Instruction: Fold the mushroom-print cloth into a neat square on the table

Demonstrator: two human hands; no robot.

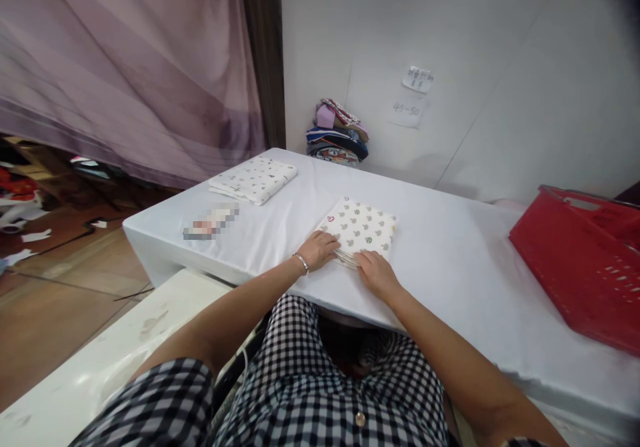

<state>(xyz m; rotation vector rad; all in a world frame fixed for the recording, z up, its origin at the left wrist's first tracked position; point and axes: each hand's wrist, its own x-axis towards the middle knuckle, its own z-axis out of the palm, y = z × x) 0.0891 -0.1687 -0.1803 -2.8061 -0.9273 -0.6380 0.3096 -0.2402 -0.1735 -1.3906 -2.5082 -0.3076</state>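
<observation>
A folded white cloth (361,226) printed with grey, red and green motifs lies in front of me on a white-covered table (440,247). At its near left corner, my left hand (319,251) has its fingers closed on the edge; a bracelet circles that wrist. My right hand (377,274) grips the near edge a little further right, fingers on top. Several layers show between the two hands. Both thumbs are mostly hidden. Farther back on the left lies another folded white cloth (254,179) with a small dark print.
A blurred-out flat item (211,222) lies on the table's left side. To the right stands a red plastic basket (575,267). A stack of folded fabrics (338,134) sits against the wall behind the table. A white bench (150,334) is at my left, and a pinkish curtain (140,54) hangs beyond.
</observation>
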